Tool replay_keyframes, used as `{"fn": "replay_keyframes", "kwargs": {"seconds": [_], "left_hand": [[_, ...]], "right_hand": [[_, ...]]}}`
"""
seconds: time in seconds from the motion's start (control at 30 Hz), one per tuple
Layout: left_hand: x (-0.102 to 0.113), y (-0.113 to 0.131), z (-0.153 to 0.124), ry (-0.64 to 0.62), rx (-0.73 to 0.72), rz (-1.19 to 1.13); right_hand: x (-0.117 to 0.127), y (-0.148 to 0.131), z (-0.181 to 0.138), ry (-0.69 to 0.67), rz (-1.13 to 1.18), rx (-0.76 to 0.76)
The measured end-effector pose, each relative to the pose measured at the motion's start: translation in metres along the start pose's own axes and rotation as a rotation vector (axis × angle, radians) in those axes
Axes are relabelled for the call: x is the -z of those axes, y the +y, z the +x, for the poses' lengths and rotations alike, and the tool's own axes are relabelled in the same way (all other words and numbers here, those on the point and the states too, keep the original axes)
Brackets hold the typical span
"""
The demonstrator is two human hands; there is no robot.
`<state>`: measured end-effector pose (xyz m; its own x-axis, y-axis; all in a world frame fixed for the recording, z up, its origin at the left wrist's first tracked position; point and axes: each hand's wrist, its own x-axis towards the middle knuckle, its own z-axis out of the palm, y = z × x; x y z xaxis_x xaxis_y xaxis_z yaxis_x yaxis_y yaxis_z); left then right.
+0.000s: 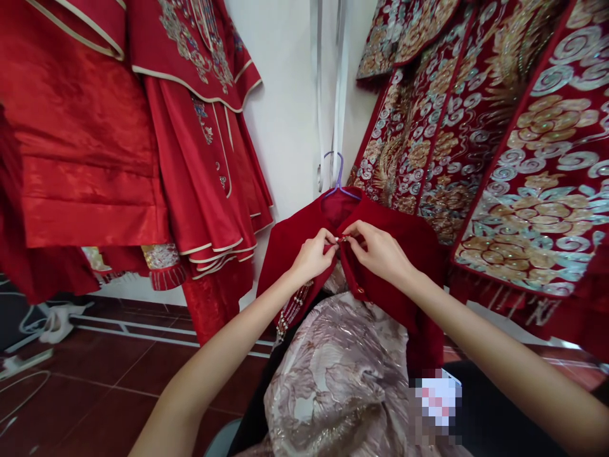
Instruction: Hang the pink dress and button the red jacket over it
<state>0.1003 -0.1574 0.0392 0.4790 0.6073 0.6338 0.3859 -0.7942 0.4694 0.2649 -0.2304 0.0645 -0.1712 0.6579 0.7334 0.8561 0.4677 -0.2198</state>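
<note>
A dark red velvet jacket [421,254] hangs in front of me on a purple hanger [339,174]. My left hand [314,254] pinches the left end of a small shiny front fastening [340,239] just below the collar. Its right end is between the thumb and fingertips of my right hand [378,251]. The exact kind of fastening is too small to make out. A beaded tassel [288,317] dangles on the jacket's left side, below my left wrist. Shiny mauve patterned fabric [333,368] lies below the jacket, towards me.
Red garments with pale trim [204,158] hang at left, and embroidered red garments [476,139] at right. White straps [339,95] run down to the hanger. Pale shoes [59,322], cables and a white rack bar [143,330] are low at left, over a tiled floor [104,406].
</note>
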Motion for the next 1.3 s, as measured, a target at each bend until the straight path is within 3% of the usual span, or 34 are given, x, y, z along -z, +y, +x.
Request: {"fn": "replay_keyframes", "kwargs": {"seconds": [0.2,0.53,0.93,1.3], "left_hand": [[0.007,0.0,0.012,-0.147,0.125,-0.019],[0.011,0.005,0.01,-0.175,0.101,-0.042],[0.023,0.034,-0.001,-0.155,-0.046,0.309],[0.022,0.043,0.005,-0.058,-0.069,0.365]], "right_hand": [[-0.001,-0.001,-0.001,-0.023,-0.069,0.018],[-0.004,-0.004,0.001,-0.022,-0.085,0.007],[-0.001,0.006,-0.002,-0.028,0.123,0.046],[0.003,0.01,-0.001,-0.03,0.37,-0.027]]}}
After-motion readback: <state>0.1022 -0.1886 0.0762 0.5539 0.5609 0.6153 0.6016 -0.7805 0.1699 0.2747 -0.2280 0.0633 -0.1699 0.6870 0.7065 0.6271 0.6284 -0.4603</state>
